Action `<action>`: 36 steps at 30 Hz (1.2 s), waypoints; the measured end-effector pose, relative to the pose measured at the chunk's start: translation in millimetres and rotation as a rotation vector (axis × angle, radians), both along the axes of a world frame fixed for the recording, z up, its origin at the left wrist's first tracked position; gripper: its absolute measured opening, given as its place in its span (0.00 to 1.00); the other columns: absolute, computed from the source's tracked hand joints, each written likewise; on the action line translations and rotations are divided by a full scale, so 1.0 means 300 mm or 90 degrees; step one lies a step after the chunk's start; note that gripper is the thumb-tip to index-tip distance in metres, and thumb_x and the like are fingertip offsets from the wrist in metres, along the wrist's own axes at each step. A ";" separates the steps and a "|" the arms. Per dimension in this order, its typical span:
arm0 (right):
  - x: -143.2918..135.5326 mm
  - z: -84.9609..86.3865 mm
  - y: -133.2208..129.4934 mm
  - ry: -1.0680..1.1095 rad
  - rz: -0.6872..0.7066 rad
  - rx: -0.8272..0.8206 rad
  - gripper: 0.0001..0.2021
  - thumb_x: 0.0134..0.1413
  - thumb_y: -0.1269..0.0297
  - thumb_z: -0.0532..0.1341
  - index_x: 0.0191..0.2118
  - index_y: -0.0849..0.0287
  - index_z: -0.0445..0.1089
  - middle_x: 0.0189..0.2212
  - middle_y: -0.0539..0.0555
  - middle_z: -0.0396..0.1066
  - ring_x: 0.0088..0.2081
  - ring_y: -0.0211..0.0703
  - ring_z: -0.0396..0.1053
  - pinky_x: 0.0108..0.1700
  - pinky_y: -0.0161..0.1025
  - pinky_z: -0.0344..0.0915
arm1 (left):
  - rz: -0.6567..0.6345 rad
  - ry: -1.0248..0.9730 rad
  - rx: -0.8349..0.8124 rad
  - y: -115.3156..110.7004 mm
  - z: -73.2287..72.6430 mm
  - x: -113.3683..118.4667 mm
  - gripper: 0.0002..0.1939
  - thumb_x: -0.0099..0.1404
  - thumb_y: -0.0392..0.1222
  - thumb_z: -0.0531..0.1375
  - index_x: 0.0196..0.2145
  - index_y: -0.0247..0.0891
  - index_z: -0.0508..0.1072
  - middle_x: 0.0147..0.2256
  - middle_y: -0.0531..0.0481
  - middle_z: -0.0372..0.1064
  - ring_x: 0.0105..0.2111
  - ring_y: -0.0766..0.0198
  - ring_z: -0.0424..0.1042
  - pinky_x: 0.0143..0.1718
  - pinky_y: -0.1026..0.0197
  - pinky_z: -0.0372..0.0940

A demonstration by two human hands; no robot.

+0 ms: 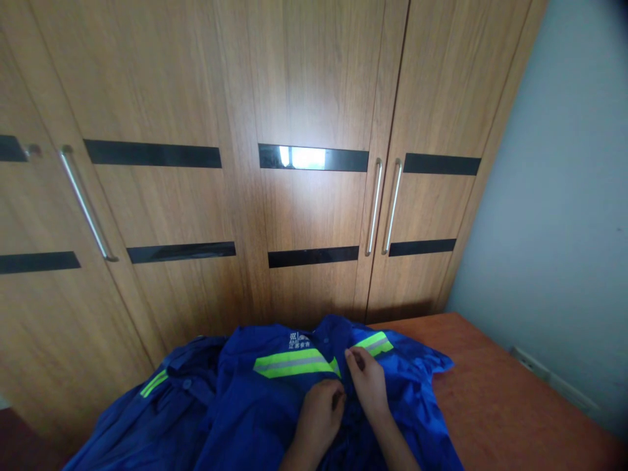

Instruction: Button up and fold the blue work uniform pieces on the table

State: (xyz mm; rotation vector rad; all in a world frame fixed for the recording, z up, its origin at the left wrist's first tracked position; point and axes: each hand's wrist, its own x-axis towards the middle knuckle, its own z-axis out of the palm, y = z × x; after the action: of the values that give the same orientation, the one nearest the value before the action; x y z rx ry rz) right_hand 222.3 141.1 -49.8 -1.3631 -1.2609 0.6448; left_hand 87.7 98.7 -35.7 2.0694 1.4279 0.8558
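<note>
A blue work jacket (265,405) lies spread out with its front facing up. It has yellow-green and grey reflective strips across the chest and white printing above one of them. My left hand (318,415) is closed at the jacket's front opening, just below the longer strip, with its fingertips pinched on the cloth. Slightly higher and to the right, my right hand (367,383) pinches the front edge beside the shorter strip. The fingers partly hide the cloth between them. Left of the jacket lies a darker blue garment (161,405), bunched up, with a thin yellow-green strip.
Behind the clothes rises a wooden wardrobe (314,203) with black inlays and metal handles (375,206). The jacket rests on a reddish-brown surface (500,392), which extends to the right. A pale wall (554,216) with a socket strip (530,363) bounds the right side.
</note>
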 end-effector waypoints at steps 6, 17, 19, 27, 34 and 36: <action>-0.021 -0.024 0.087 0.061 -0.074 0.031 0.16 0.46 0.53 0.60 0.35 0.60 0.73 0.26 0.54 0.74 0.30 0.48 0.71 0.35 0.40 0.67 | -0.032 0.103 0.006 -0.042 0.052 0.014 0.12 0.57 0.30 0.52 0.25 0.40 0.72 0.28 0.49 0.73 0.29 0.60 0.71 0.31 0.63 0.59; -0.011 -0.109 0.070 0.285 -0.060 0.072 0.15 0.43 0.53 0.63 0.33 0.61 0.71 0.25 0.51 0.71 0.29 0.43 0.69 0.34 0.38 0.67 | 0.129 0.193 0.039 0.240 0.187 0.018 0.13 0.64 0.31 0.49 0.37 0.36 0.74 0.38 0.42 0.74 0.42 0.58 0.72 0.45 0.60 0.61; -0.009 -0.109 0.074 0.314 -0.058 0.072 0.15 0.43 0.54 0.64 0.33 0.60 0.71 0.24 0.49 0.70 0.28 0.41 0.68 0.32 0.36 0.66 | 0.145 0.225 0.000 0.295 0.143 0.018 0.10 0.63 0.33 0.53 0.35 0.34 0.74 0.36 0.39 0.75 0.41 0.54 0.74 0.43 0.57 0.63; -0.003 -0.117 0.079 0.376 -0.086 0.069 0.15 0.43 0.56 0.65 0.35 0.61 0.73 0.25 0.49 0.71 0.28 0.40 0.69 0.33 0.36 0.66 | 0.195 0.247 -0.100 0.327 -0.006 0.007 0.05 0.59 0.39 0.59 0.33 0.39 0.74 0.37 0.42 0.77 0.40 0.52 0.75 0.37 0.57 0.64; -0.006 -0.106 0.072 0.343 -0.062 0.081 0.17 0.44 0.55 0.65 0.37 0.62 0.77 0.28 0.54 0.76 0.30 0.43 0.71 0.33 0.38 0.67 | 0.206 0.159 -0.081 0.328 -0.021 0.013 0.09 0.59 0.33 0.54 0.30 0.40 0.73 0.34 0.44 0.77 0.37 0.55 0.76 0.36 0.59 0.63; -0.003 -0.094 0.069 0.317 -0.052 0.093 0.16 0.45 0.55 0.64 0.37 0.62 0.77 0.28 0.55 0.77 0.30 0.43 0.71 0.33 0.38 0.68 | 0.200 0.106 -0.063 0.328 -0.025 0.007 0.09 0.59 0.32 0.53 0.28 0.40 0.72 0.31 0.46 0.77 0.34 0.57 0.75 0.35 0.61 0.62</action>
State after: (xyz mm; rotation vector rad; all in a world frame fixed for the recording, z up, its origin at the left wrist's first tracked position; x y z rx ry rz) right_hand 221.4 161.9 -78.0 -1.0428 -0.8300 0.7609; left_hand 89.8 197.2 -43.2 1.9085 1.8821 0.7253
